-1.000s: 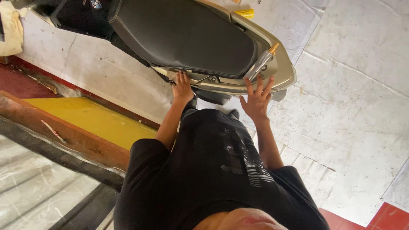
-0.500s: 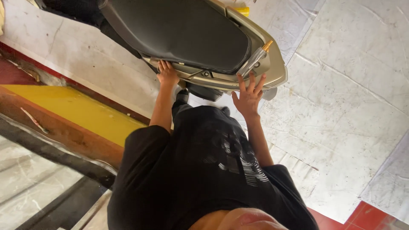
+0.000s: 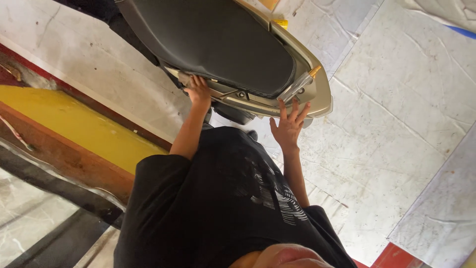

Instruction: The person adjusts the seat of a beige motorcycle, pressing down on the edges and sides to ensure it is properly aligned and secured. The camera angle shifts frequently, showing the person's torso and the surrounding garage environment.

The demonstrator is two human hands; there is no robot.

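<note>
Scooter point(image 3: 277, 84) rear at top centre: smooth matte black seat point(image 3: 218, 44), glossy beige-gold tail panel point(image 3: 317, 94) with curved rim, chrome grab rail stub with orange tip point(image 3: 301, 83). It stands on crinkled white plastic sheeting point(image 3: 396, 124) over the floor. Yellow painted ledge point(image 3: 74, 124) and worn red-brown step at left. Person's black printed t-shirt point(image 3: 223, 198) fills the lower frame, hiding the body below. Left hand point(image 3: 198, 92) lies on the panel's left edge, fingers curled over it. Right hand point(image 3: 289, 126) is spread wide, fingertips point(image 3: 297, 105) touching the tail's underside rim; holds nothing.
</note>
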